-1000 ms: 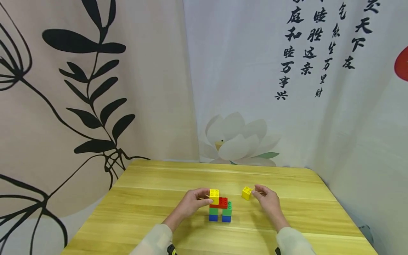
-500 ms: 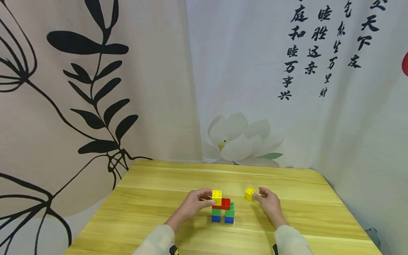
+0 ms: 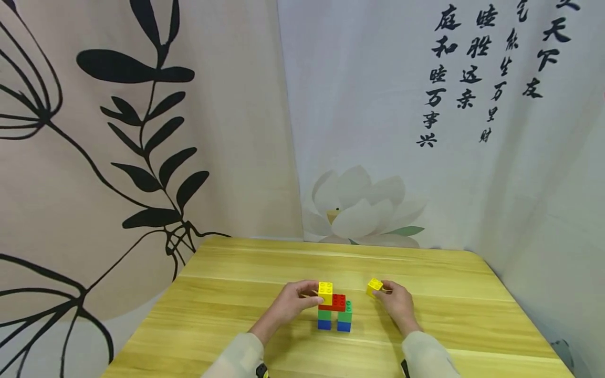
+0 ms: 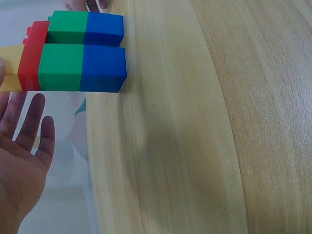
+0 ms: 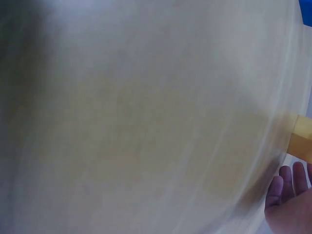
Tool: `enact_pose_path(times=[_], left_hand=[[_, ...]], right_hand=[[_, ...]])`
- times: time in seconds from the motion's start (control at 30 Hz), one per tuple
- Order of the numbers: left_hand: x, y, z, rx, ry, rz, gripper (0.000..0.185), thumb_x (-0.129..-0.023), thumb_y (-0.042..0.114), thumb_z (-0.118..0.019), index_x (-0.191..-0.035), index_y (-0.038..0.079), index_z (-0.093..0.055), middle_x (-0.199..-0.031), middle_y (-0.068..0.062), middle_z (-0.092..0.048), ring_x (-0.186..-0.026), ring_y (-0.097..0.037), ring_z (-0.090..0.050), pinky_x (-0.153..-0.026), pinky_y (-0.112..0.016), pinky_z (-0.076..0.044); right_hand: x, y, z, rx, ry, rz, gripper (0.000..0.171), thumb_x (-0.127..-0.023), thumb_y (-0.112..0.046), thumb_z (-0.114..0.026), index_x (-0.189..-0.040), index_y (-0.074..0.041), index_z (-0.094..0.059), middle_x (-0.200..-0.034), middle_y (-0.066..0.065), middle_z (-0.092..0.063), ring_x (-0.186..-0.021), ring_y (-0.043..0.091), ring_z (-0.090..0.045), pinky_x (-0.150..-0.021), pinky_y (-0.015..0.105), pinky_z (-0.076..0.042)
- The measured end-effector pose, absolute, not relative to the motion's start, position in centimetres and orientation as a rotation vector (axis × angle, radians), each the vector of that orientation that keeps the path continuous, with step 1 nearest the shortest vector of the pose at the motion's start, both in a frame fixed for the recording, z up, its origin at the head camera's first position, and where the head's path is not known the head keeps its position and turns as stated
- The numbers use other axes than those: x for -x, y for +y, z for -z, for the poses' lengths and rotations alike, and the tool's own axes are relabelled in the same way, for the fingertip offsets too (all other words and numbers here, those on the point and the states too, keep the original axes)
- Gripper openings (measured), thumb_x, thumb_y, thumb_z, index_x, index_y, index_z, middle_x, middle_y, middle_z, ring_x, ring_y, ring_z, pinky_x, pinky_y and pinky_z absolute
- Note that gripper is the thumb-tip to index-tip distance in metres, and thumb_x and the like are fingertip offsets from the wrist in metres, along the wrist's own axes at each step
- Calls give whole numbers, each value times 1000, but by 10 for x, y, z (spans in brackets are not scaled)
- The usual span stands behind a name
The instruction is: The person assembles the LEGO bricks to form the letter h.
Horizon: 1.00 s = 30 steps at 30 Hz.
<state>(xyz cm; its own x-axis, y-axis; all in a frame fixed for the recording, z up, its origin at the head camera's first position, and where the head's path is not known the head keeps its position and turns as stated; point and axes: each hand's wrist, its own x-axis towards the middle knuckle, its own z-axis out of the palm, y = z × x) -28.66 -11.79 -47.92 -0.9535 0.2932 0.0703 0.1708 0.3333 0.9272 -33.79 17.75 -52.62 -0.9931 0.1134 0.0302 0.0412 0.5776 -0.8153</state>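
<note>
In the head view, a small toy-brick structure stands on the table: two blue bricks (image 3: 344,326) at the bottom, green bricks (image 3: 345,315) above them, and a red brick (image 3: 338,302) bridging the top. A yellow brick (image 3: 325,293) sits on the red brick's left end. My left hand (image 3: 294,303) pinches this yellow brick from the left. To the right of the structure, my right hand (image 3: 398,304) pinches a second yellow brick (image 3: 374,286) between thumb and fingers. The right wrist view cuts off that yellow brick (image 5: 301,140) at its edge and hides the thumb.
The wooden table (image 3: 264,262) reaches back to a patterned curtain (image 3: 246,131) with plant prints and dark written characters. Pale sleeves (image 3: 427,354) cover both forearms.
My right hand has closed in on the second yellow brick and now pinches it. The left hand keeps its hold on the structure's top brick. The head view has shifted slightly.
</note>
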Motion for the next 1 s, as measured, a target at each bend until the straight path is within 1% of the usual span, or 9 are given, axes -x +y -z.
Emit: enact_pose_path(times=[0.23,0.4,0.6,0.8,1.0], left_hand=[[288,-117,481,-419,2483,-1689,38,-88,34,-73,-122,17,-67,-111,-3,-70,-96,-17,-62,-84,-33,-54],[288,-118,485,-407,2500,-1659,37,-88,32,-74,-122,19,-68,-111,-2,-70,-97,-17,-63,-84,-34,-55],[287,-120,492,-402,2505,-1649,38,-87,33,-75,-122,21,-67,-112,-2,-70,-98,-18,-63,-83,-36,-55],[287,-121,492,-399,2493,-1657,38,-86,34,-75,-121,20,-68,-111,-3,-70,-96,-17,-63,-83,-34,-55],[287,-119,490,-430,2497,-1650,37,-87,31,-74,-121,17,-68,-111,-4,-71,-96,-18,-63,-82,-34,-55]], right_hand=[[335,184,522,111,-2720,-1365,49,-92,-20,-67,-134,3,-56,-131,25,-60,-115,40,-60,-93,48,-53],[334,185,512,82,-2705,-1392,51,-92,-25,-67,-135,1,-56,-132,23,-61,-115,37,-59,-92,46,-53],[334,180,497,48,-2688,-1487,53,-94,-30,-66,-137,-3,-54,-132,19,-61,-119,32,-57,-95,43,-53],[329,171,480,-46,-2694,-1440,52,-94,-29,-67,-137,-2,-55,-128,18,-63,-115,33,-62,-90,41,-56],[325,160,460,-150,-2681,-1452,50,-92,-32,-69,-133,-6,-59,-122,12,-68,-114,30,-63,-88,39,-57]])
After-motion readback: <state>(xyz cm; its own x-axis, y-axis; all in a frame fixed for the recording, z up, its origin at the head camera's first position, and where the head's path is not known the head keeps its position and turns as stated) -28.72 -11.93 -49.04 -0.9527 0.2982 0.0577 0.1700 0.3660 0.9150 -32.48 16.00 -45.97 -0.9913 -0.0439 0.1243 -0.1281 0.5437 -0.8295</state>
